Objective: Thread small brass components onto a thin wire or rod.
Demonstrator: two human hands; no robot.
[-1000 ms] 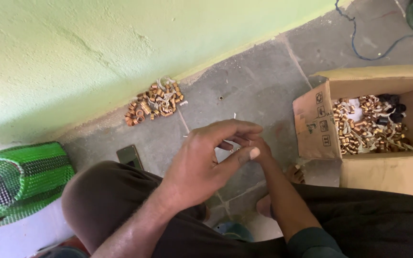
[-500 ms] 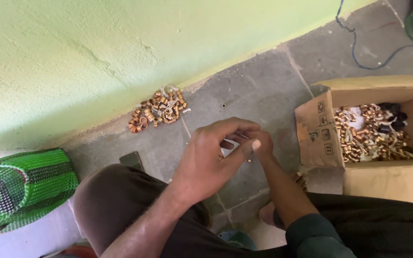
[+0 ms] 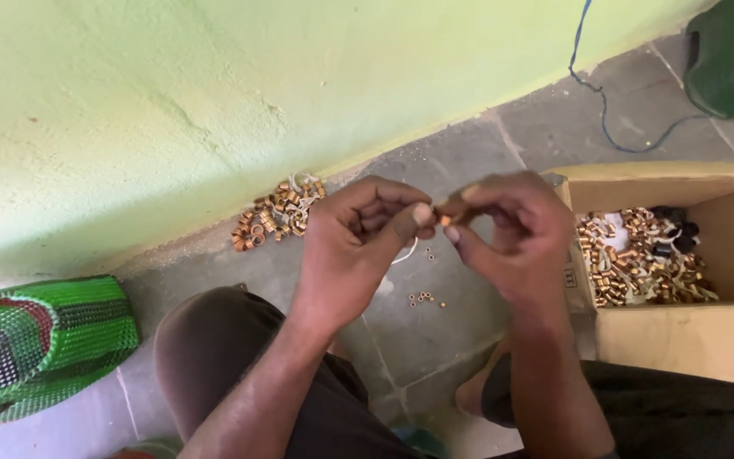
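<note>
Fingertips of our left hand (image 3: 358, 246) and right hand (image 3: 511, 234) are pinched shut on one small brass bead (image 3: 445, 220), up above the floor. We'd keep it close and pinch lightly so it doesn't pop loose.

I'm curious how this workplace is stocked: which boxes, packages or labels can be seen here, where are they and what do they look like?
Cardboard box: on the floor beside the right hand, open-topped, plain brown, holding small brass-coloured rings.
Printed marks: on the box's near-left flap, small and dark, mostly hidden behind the hand.
No screens or signs show.
</note>
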